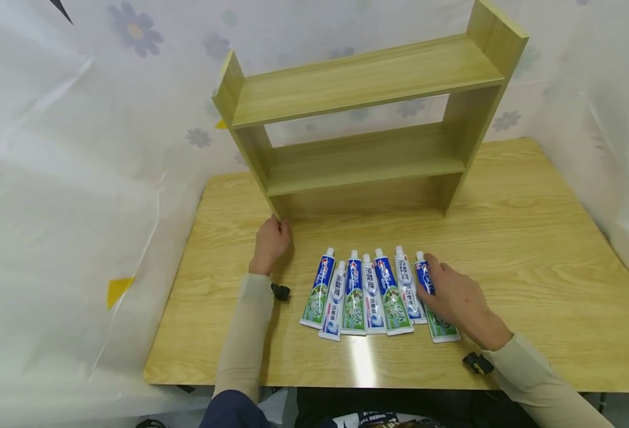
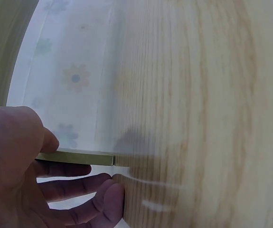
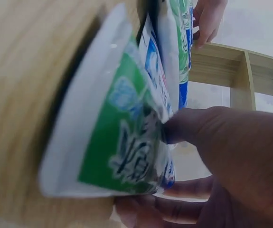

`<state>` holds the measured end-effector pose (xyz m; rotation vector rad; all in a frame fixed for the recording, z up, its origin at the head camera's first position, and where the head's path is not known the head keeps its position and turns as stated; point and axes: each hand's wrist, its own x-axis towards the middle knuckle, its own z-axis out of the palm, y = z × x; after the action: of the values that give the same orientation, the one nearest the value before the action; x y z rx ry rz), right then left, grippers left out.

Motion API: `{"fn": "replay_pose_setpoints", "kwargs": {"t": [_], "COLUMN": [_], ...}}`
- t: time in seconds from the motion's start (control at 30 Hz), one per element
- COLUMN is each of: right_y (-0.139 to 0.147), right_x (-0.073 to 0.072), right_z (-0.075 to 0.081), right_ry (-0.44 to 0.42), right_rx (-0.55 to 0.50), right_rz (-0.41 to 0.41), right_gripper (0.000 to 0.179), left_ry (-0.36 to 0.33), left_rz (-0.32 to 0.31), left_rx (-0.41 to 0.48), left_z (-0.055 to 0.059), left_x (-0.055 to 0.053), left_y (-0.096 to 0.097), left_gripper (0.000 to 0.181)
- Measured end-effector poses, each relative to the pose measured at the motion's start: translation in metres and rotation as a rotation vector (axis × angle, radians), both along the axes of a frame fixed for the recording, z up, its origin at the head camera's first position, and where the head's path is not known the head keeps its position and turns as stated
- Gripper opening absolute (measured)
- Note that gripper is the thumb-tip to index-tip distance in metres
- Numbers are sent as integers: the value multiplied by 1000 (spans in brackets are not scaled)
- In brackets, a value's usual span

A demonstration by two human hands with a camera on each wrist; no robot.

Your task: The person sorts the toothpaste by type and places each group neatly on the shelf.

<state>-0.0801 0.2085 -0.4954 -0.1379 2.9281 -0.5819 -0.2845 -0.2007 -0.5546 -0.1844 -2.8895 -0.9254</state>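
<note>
A wooden shelf rack (image 1: 368,151) stands toward the back of the table. My left hand (image 1: 272,242) is at its lower left corner; in the left wrist view the thumb and fingers (image 2: 74,187) pinch the edge of the side panel (image 2: 81,158). My right hand (image 1: 459,300) grips the rightmost toothpaste tube (image 1: 439,318), a blue and green one, with the thumb on one side and fingers on the other. To its left lie several more tubes in a row, blue-green ones (image 1: 354,297) alternating with white-blue ones (image 1: 374,300), caps toward the rack.
The wooden table (image 1: 539,285) reaches out on both sides of the tubes, its front edge near the person's body. Behind and beside it hangs a pale flowered sheet (image 1: 132,77). Each wrist carries a small black camera, like the one (image 1: 280,292) on the left.
</note>
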Motion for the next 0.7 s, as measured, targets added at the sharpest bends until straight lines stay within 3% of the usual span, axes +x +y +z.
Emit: {"fn": "replay_pose_setpoints", "kwargs": {"t": [0.03, 0.1, 0.23, 0.27, 0.33, 0.47, 0.53, 0.57, 0.7], "right_y": [0, 1, 1, 1, 2, 5, 8, 9, 11], "right_x": [0, 1, 1, 1, 0, -3, -5, -6, -10], "right_z": [0, 1, -1, -2, -4, -6, -6, -7, -4], "right_ry": [0, 2, 10, 11, 11, 5, 10, 18, 65], "right_rx": [1, 3, -19, -25, -40, -93, -117, -128, -157], "right_rz": [3, 6, 6, 6, 9, 6, 5, 5, 7], "right_gripper": [79, 80, 80, 80, 80, 79, 78, 78, 77], "left_ry": [1, 0, 30, 35, 55, 47, 76, 67, 71], "left_rz": [-5, -12, -2, 2, 1, -28, -38, -39, -33], "left_rx": [-3, -2, 0, 8, 13, 46, 38, 38, -18], "left_z": [7, 8, 5, -3, -2, 23, 21, 29, 37], "left_x": [6, 7, 7, 2, 3, 20, 20, 24, 28], "left_y": [1, 1, 2, 0, 0, 6, 3, 6, 11], "left_gripper": [39, 38, 38, 39, 38, 35, 38, 37, 35]}}
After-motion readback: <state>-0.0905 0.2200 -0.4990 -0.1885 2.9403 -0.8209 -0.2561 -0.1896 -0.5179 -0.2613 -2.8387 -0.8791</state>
